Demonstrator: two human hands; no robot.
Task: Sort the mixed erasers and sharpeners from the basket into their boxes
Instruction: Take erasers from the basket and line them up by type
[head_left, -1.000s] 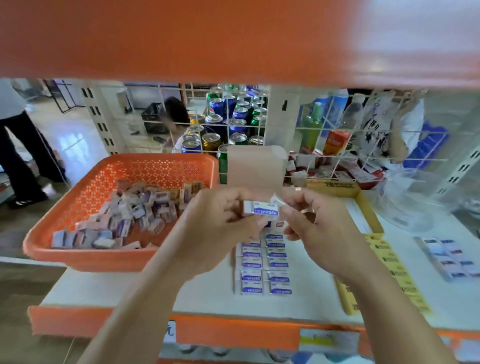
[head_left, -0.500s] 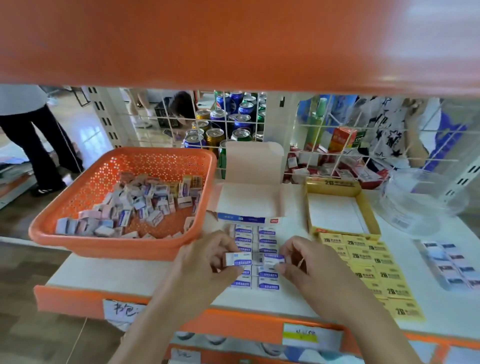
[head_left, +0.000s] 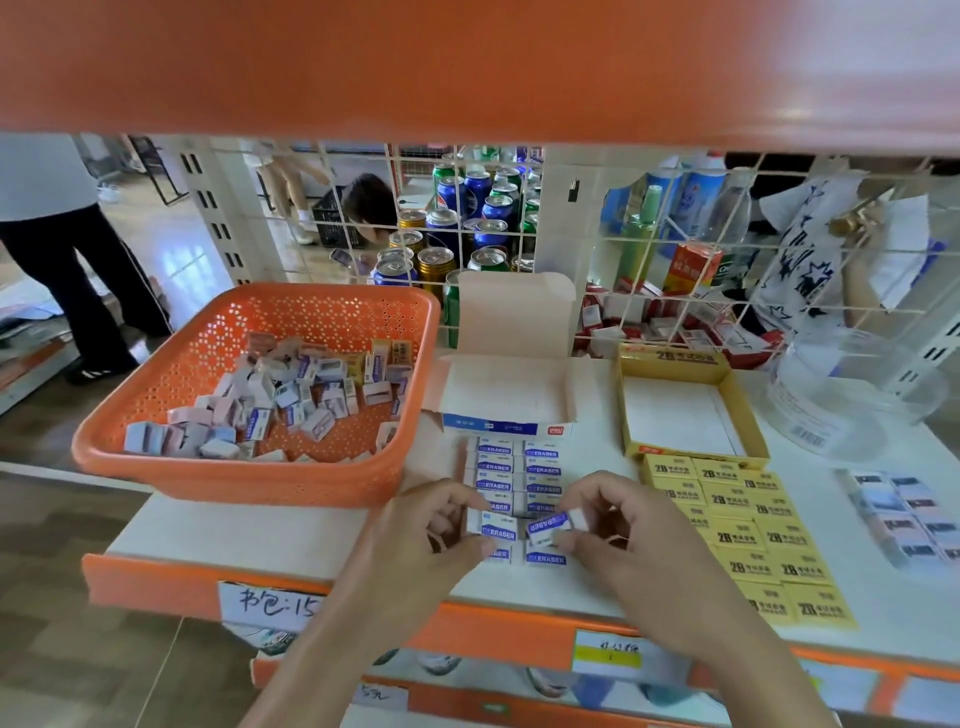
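— Holding what, the left hand (head_left: 427, 540)?
— It pinches an eraser (head_left: 497, 526) at the near end of the rows (head_left: 494, 466); the right hand (head_left: 623, 530) pinches a tilted eraser (head_left: 549, 524) just beside it.
— And the basket (head_left: 234, 479)?
— Far left, with mixed pieces inside.

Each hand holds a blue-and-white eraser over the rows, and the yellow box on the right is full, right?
No: the head view shows the yellow box empty, its white floor bare. The left hand and right hand do each hold a blue-and-white eraser over the rows.
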